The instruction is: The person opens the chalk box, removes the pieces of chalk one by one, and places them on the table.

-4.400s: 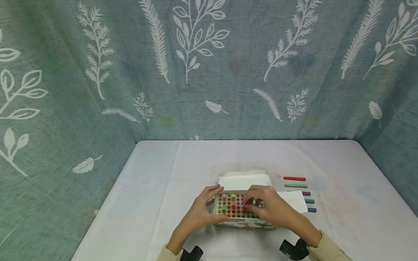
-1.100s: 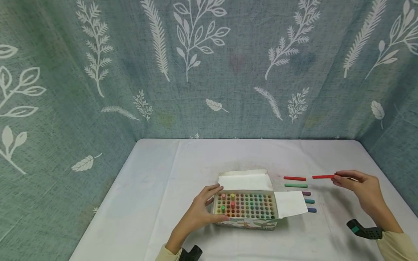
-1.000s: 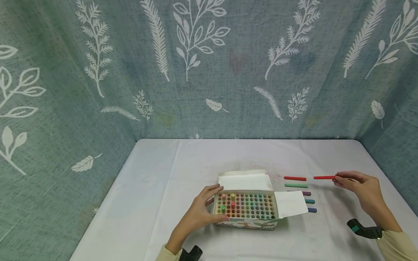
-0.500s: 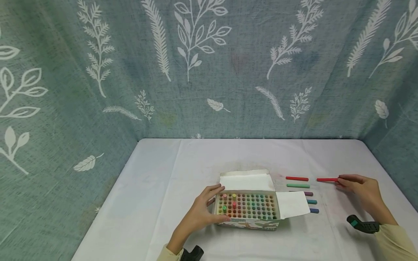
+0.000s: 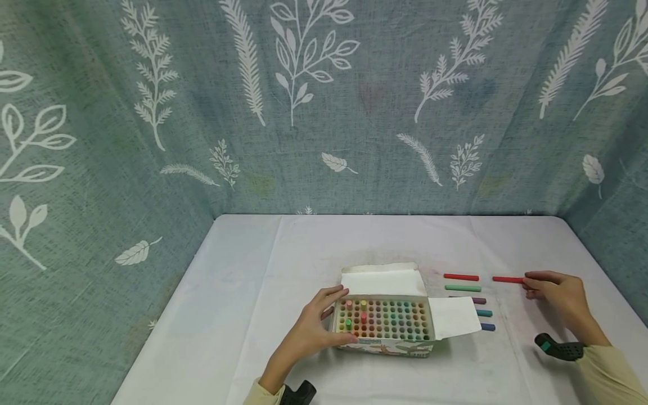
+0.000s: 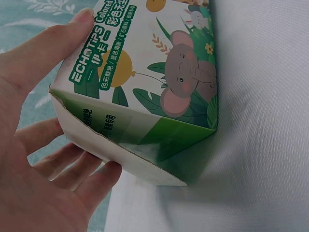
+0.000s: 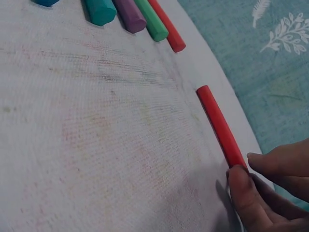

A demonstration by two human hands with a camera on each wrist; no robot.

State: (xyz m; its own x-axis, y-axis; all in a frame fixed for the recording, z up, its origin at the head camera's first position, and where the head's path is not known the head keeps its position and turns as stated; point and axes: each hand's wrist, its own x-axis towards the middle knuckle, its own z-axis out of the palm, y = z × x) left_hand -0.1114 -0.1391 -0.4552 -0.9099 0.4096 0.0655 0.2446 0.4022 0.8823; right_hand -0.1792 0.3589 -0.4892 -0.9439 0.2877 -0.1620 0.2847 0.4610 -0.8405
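An open chalk box full of upright coloured sticks stands near the table's front edge. My left hand grips its left end, thumb on the printed front and fingers round the side. To the right, a red chalk stick lies flat on the cloth. My right hand pinches its right end between thumb and forefinger, and the red chalk stick shows full length in the right wrist view.
A row of loose sticks lies between box and right hand: red, green, purple, teal, blue. The box's white flaps stand open. Leaf-print cloth walls enclose the white table on three sides.
My right hand pulled a red stick from the box, carried it right and lowered it onto the cloth beyond the row. The left hand has stayed on the box.
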